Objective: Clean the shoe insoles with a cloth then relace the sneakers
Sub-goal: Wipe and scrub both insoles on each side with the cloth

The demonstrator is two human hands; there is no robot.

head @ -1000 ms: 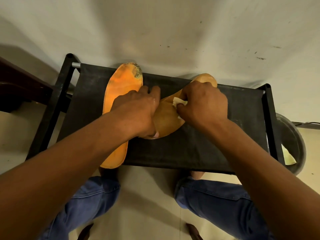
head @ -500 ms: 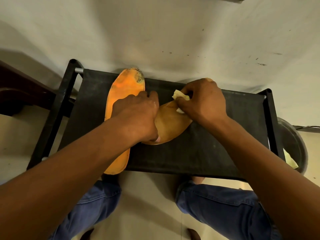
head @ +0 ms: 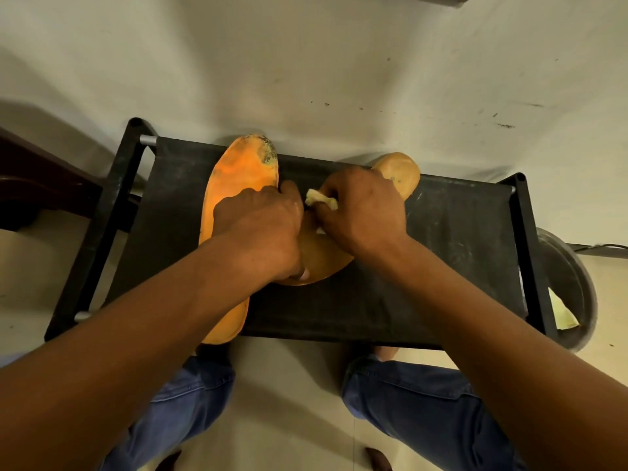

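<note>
A pale wall (head: 306, 62) filled the far part of the view, and a light floor (head: 289, 385) was seen at the near side. Against the wall a black fabric-topped desk (head: 458, 239) with a black frame was set. At the far left a dark piece of furniture (head: 40, 185) was partly seen. At the right end of the desk a round grey basin (head: 574, 283) stood on the floor, with a pale yellowish scrap (head: 562, 314) in it. Blue jeans (head: 424, 402) were seen below the near edge of the desk. On the left half of the desk a bright orange insole (head: 238, 171) was laid lengthwise, its dirty toe end at the far edge and its heel overhanging the near edge. Just beside it to the right a duller tan insole (head: 397, 171) was laid slantwise, its toe at the far right and its heel nearer the middle. The left hand (head: 258, 232) was laid over the heel part of the tan insole with its fingers curled around the edge, so that the insole was held down. The right hand (head: 363, 212) was placed on the middle of the same insole, and a small pale cloth (head: 321, 200) was pinched in its curled fingers against the insole's surface.
</note>
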